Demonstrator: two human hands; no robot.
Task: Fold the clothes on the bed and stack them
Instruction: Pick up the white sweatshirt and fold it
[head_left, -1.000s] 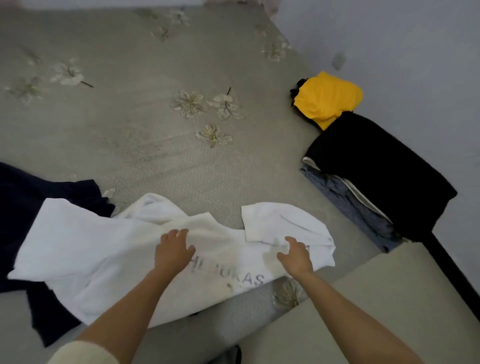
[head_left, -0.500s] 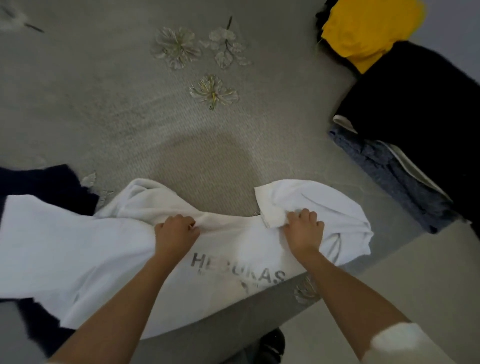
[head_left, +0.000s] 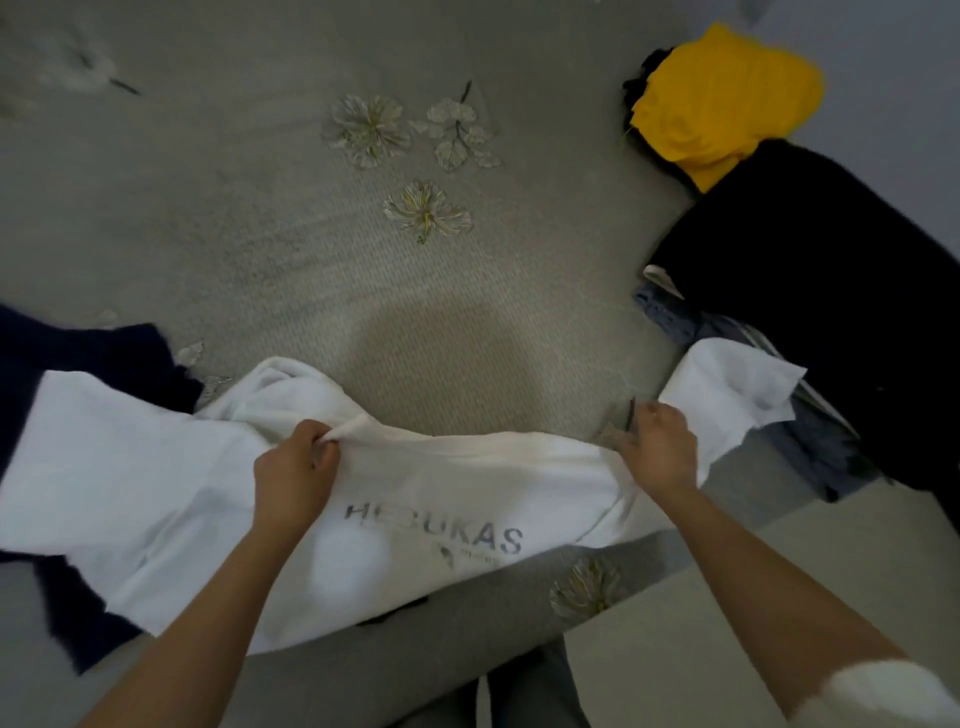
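Left hand (head_left: 296, 473) is curled tight, fingers pinching a ridge of the white shirt (head_left: 415, 499) along its top edge. Right hand (head_left: 660, 452) is closed too, gripping the same shirt near its sleeve, which flares out just past the knuckles. One white shirt, stretched between both hands, grey lettering below them. Left of the left hand, one dark navy garment (head_left: 62, 358) lies under the shirt. Beyond the right hand, a pile (head_left: 810, 291): one black piece on top, blue-grey cloth beneath. Farther still, one yellow garment (head_left: 722, 104) on the bed (head_left: 260, 208).
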